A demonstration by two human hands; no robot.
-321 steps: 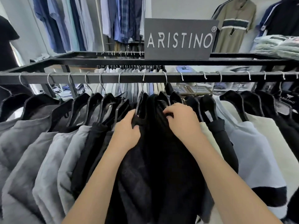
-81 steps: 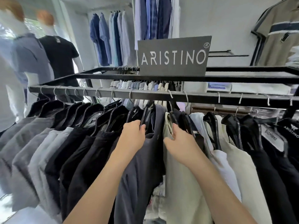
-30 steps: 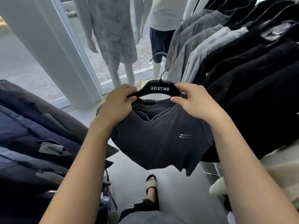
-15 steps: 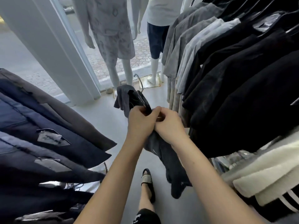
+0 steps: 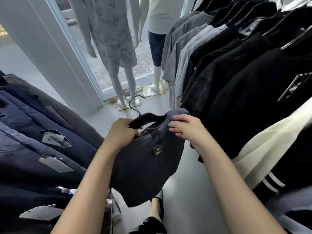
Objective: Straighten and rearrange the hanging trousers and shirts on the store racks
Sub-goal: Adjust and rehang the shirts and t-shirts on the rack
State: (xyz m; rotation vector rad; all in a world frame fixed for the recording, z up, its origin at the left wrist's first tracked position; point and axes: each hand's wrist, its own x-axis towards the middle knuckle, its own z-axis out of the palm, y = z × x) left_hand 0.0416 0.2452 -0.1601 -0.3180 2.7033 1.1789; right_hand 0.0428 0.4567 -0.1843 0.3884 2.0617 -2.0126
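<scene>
Gripping the hanger (image 5: 145,119) end, my left hand (image 5: 122,132) curled tight while my right hand (image 5: 184,128) pinched the shirt (image 5: 146,168) collar; the shirt hung between and below them.

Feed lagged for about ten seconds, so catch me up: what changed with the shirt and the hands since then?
The dark grey T-shirt came off the rack and now hangs in the aisle on its black hanger. The left hand grips the hanger's end; the right hand pinches the shirt's shoulder fabric. Half a second ago both hands were bunched together on it. The black shirts on the rack stayed put.
</scene>
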